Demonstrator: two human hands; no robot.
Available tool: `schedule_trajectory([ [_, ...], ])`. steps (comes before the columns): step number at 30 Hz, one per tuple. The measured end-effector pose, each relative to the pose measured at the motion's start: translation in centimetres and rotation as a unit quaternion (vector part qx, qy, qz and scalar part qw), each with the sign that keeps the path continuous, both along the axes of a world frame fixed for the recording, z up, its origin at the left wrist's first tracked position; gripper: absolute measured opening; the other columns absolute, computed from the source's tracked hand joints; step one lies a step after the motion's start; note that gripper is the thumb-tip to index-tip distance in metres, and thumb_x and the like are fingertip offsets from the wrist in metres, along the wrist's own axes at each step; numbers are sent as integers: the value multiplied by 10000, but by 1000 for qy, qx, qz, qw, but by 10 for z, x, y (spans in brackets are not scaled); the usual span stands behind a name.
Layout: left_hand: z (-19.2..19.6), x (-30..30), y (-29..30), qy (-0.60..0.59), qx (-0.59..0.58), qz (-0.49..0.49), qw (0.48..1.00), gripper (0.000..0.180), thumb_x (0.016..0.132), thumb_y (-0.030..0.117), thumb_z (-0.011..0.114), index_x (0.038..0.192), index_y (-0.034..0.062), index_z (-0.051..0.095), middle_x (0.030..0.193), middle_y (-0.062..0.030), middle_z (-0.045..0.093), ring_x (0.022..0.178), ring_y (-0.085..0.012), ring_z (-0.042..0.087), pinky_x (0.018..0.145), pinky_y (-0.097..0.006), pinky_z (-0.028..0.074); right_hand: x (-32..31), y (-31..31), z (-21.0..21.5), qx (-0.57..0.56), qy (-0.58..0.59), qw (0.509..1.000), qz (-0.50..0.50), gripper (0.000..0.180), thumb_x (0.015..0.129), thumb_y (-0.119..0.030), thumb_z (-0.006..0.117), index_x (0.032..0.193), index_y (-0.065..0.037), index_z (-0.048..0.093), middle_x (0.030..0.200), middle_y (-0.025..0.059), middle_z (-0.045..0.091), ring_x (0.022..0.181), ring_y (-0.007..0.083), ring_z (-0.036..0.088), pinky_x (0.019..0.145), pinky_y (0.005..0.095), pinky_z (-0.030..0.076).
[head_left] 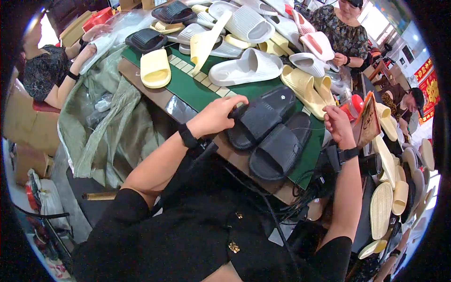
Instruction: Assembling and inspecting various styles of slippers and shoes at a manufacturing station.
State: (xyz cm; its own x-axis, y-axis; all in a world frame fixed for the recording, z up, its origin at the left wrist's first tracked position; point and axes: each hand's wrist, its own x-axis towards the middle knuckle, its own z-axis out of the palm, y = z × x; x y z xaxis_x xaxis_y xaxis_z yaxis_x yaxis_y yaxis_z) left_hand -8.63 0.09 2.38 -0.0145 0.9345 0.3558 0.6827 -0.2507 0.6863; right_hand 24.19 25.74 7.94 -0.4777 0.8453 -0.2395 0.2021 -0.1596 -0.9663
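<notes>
A pair of black slide slippers lies side by side on the green tabletop [181, 89] in front of me: a far slipper [258, 117] and a near slipper [277, 150]. My left hand [218, 113] curls its thumb and index finger about the left edge of the far slipper; its other fingers are partly hidden. To the right of the pair, my right hand [337, 123] is raised in a pinch. From it a thin pale thread [307, 129] runs toward the near slipper's strap. The thread's ends are too fine to make out.
Yellow, grey, white and black slippers [246, 68] pile up at the table's far side. A red-lidded jar [352, 105] stands beside my right hand. More slippers [381, 209] fill the right. Draped greenish sheeting [112, 131] hangs at left. Other people work around the table.
</notes>
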Motion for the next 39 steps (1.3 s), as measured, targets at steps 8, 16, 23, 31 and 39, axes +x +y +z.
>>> schedule_trajectory([
  [8, 6, 16, -24, -55, -57, 20, 997, 567, 762, -36, 640, 1290, 128, 516, 1050, -141, 612, 924, -261, 622, 738, -348, 533, -32, -23, 7, 31, -62, 992, 106, 165, 966, -230, 589, 961, -65, 594, 658, -29, 542, 481, 55, 462, 395, 192, 303],
  [16, -4, 29, -42, 2, 83, 142, 986, 380, 795, 29, 705, 1159, 72, 606, 1062, -128, 626, 983, -283, 626, 758, -363, 544, -58, -38, 7, 55, -157, 961, 219, 157, 953, -233, 606, 897, -87, 618, 653, -51, 539, 504, 33, 470, 426, 188, 313],
  [23, -3, 32, -55, 167, 229, 104, 953, 197, 702, 27, 668, 897, 39, 645, 999, -100, 631, 890, -278, 631, 743, -364, 541, -73, -64, 4, 96, -192, 934, 284, 143, 930, -213, 620, 848, -96, 619, 654, -53, 549, 525, 25, 484, 447, 182, 331],
  [31, -2, 29, -57, 238, 255, 95, 933, 204, 698, 68, 640, 902, 58, 641, 1013, -104, 627, 909, -277, 632, 756, -364, 539, -81, -82, 16, 202, -215, 908, 296, 159, 904, -165, 629, 811, -37, 622, 640, -41, 531, 570, 52, 490, 479, 223, 373],
  [39, 14, 36, -34, 379, 275, -133, 874, 192, 745, 148, 625, 917, 63, 644, 1097, -62, 606, 964, -194, 587, 768, -297, 502, -84, -84, 20, 238, -257, 881, 318, 202, 916, -164, 608, 798, -1, 608, 611, -4, 507, 559, 79, 486, 480, 265, 395],
])
